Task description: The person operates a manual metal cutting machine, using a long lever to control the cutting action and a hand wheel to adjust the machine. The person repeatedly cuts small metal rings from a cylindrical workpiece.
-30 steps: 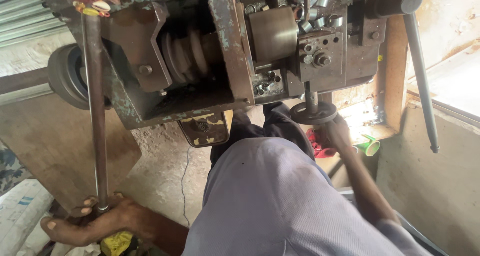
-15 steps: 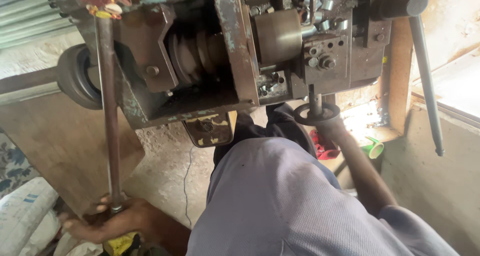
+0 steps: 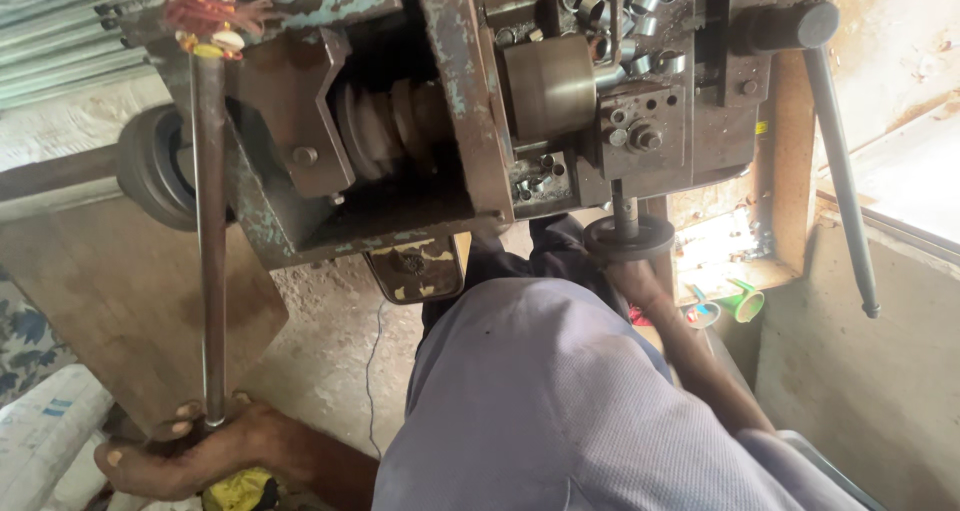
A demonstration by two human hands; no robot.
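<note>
hands placed at opposite ends of rusty lathe-type machine (image 3: pixel 450 121).
left hand (image 3: pixel 190 451) is closed around the lower end of the long steel bar (image 3: pixel 210 251); right hand (image 3: pixel 640 281) is set against the small round handwheel (image 3: pixel 628 237), grip not discernible.

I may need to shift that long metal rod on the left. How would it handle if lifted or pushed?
The rod looks like solid, straight steel, so probably stiff and heavy. Being round, it may roll if laid down. The left hand grips its lower end, so it probably swings rather than lifts free.
</note>
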